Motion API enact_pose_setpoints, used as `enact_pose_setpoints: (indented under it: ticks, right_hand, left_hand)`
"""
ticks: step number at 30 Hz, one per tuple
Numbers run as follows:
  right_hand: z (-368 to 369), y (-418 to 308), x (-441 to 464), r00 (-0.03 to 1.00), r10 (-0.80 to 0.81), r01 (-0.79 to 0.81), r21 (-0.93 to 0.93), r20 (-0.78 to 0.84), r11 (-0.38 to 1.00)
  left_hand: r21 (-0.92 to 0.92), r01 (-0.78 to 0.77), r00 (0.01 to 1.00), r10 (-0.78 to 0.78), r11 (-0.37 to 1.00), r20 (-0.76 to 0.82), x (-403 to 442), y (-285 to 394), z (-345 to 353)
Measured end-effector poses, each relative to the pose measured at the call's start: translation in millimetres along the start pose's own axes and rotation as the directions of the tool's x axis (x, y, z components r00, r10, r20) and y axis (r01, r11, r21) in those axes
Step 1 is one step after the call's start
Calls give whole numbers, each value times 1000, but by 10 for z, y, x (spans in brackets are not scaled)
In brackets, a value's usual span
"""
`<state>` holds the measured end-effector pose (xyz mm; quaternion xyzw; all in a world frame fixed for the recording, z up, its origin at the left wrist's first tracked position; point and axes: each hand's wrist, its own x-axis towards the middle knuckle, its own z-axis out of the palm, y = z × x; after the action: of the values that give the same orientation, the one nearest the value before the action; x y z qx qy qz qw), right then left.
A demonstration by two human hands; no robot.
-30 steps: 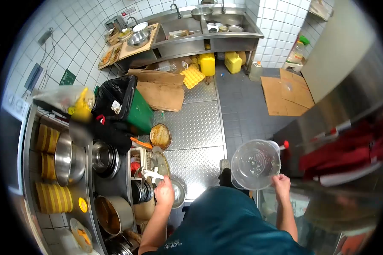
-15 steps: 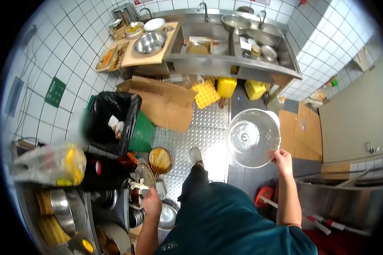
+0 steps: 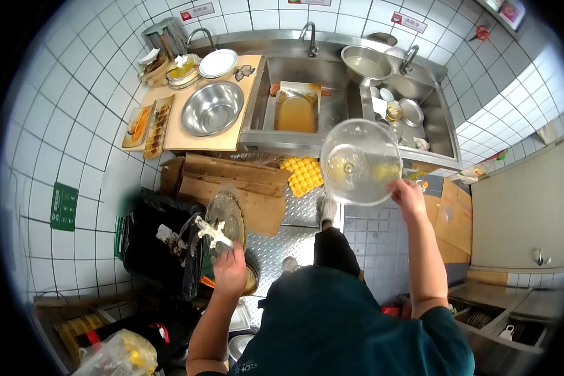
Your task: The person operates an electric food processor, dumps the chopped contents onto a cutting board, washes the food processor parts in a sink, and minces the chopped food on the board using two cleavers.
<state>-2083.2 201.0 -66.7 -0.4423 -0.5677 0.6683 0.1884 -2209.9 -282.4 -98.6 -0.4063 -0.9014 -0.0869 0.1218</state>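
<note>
My right hand [image 3: 408, 199] is closed on the rim of a clear round tub [image 3: 362, 187], which has a small raised knob at the middle of its base. The tub is tilted toward me in front of the sink edge. In my left hand [image 3: 230, 271], closed, is a white paddle-like piece [image 3: 212, 231] with several arms, smeared with something pale. A round see-through disc [image 3: 230, 210], like a lid, stands close behind it; whether my fingers also grip the disc I cannot tell.
Ahead is a steel sink [image 3: 332, 66] with dishes and a tray of brown liquid. A wooden board [image 3: 242, 103] at left carries a steel bowl [image 3: 213, 108] and plates. A black-lined bin [image 3: 147, 250] stands left, near cardboard [image 3: 257, 210] and a yellow egg tray [image 3: 303, 175] on the floor.
I have come closer to the sink. The tub has moved forward with my right hand, and the paddle-like piece and disc have come forward beside the bin.
</note>
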Motion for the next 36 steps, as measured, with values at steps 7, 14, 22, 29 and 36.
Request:
enact_pose_setpoints:
  ticks: [7, 14, 22, 29, 36]
  right_hand:
    - [945, 25, 2497, 1000, 20, -12, -310, 20, 951]
    - [1559, 326, 4008, 997, -70, 37, -624, -29, 780]
    - [1839, 716, 4774, 997, 56, -6, -699, 48, 715]
    - [1916, 877, 4788, 996, -8, 78, -773, 94, 629]
    - [2249, 703, 4834, 989, 84, 27, -719, 118, 694]
  left_hand:
    - [32, 48, 999, -48, 998, -15, 1304, 297, 222]
    - [60, 108, 992, -111, 992, 60, 2618, 752, 517]
    - [26, 100, 991, -102, 995, 86, 3488, 857, 793]
    - [-18, 130, 967, -123, 991, 224, 4016, 757, 1000]
    - [-76, 72, 915, -36, 995, 403, 4558, 350, 1370]
